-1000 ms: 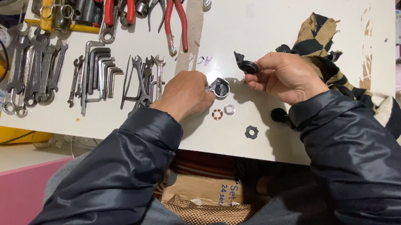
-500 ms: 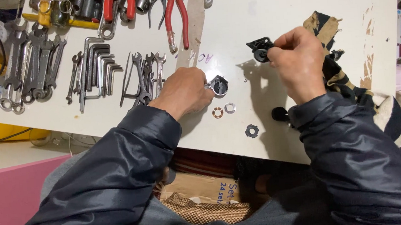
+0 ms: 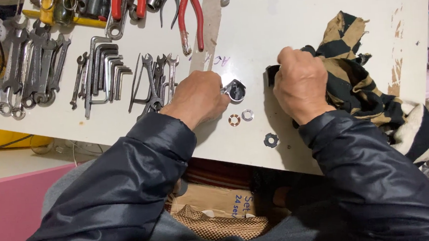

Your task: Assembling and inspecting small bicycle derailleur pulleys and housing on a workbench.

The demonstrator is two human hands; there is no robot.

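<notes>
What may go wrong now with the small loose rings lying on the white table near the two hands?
The copper-coloured ring, the silver washer and the dark toothed ring lie loose near the white table's front edge; a sleeve might sweep them off. The right hand works beside the striped black-and-tan cloth, which may snag its dark part.

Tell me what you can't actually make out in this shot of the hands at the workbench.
- Head view: the black part in the right hand is mostly covered by the fingers, so its shape is unclear.
- The left hand hides how it grips the small metal part.
- The red-handled pliers and other tools along the top are cut off by the frame edge.
- The striped cloth covers the table beneath it.
</notes>
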